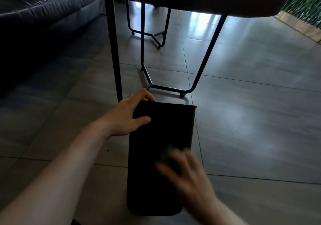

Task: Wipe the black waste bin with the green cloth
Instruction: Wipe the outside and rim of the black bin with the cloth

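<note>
The black waste bin (159, 155) lies on the floor (251, 120), long axis running away from me — my left hand (128, 115) clamps its far rim; my right hand (187, 171) presses the green cloth (167, 153) on its upper side — blurred.

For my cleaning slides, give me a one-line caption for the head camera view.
Left hand steadies the black waste bin lying on the tiled floor while the blurred right hand presses a green cloth to it.
</note>
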{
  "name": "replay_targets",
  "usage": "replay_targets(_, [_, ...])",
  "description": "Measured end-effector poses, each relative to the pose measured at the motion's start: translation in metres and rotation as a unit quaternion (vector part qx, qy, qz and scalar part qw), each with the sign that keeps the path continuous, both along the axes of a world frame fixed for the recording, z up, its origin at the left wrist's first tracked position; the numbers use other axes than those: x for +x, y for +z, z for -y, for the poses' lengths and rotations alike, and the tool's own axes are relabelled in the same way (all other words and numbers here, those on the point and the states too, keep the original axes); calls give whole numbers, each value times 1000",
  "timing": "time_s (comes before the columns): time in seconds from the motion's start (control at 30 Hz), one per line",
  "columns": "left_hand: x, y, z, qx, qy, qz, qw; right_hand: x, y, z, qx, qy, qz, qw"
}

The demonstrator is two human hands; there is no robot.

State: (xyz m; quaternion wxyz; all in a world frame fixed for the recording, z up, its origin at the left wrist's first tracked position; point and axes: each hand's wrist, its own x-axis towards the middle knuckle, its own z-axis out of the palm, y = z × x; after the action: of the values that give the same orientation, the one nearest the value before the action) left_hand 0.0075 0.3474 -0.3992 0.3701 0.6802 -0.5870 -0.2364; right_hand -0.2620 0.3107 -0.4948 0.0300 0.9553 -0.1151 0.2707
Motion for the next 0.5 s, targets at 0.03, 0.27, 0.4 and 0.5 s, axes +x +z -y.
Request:
replay_targets(0.03, [0,0,0,1,0,-2,1000,-21,-20,-20,-12,35,-47,998])
replay_targets(0.27, [-4,2,3,8,-12,15,1000,9,39,25,85,-49,61,993])
replay_targets(0.4, [-4,1,3,3,-6,20,1000,44,82,63,96,-134,114,980])
replay_targets(0.5, [-2,0,4,-2,0,10,1000,21,42,30,80,-105,53,990])
